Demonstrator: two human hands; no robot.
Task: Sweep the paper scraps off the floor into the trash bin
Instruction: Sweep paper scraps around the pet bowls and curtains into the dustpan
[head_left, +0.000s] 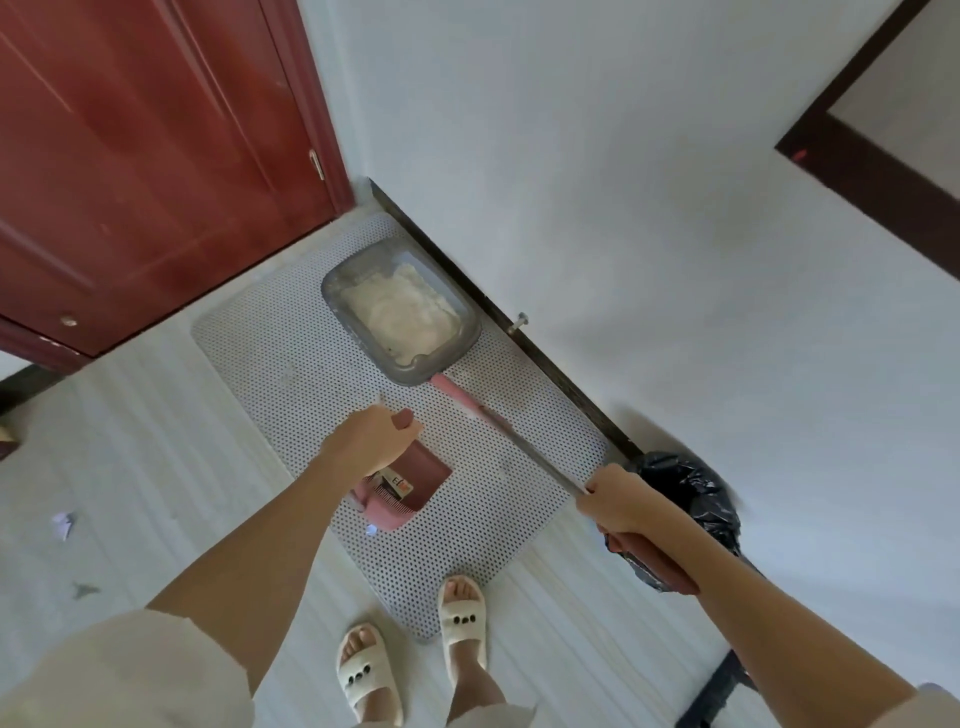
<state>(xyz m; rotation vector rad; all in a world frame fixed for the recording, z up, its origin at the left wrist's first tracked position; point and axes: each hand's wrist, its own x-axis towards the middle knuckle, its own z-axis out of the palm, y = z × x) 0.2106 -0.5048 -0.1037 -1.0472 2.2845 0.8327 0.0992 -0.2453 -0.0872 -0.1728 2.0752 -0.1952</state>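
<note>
My left hand (371, 439) grips the top of the handle of a pink dustpan (421, 480), which stands on the perforated mat with a printed label on it. My right hand (615, 501) is closed around the long handle of a broom (524, 449). The metal shaft slants up-left to a pink lower part beside the litter tray; the broom's head is not clearly visible. A trash bin lined with a black bag (685, 493) stands against the wall just behind my right hand. Paper scraps lie on the floor far left (63, 525), and a small one (371, 530) lies beside the dustpan.
A grey litter tray (400, 374) with pale filling sits on the grey perforated mat (291, 353) along the dark baseboard (519, 338). A red door (156, 156) closes off the upper left. My feet in white slippers (462, 618) stand at the mat's near edge.
</note>
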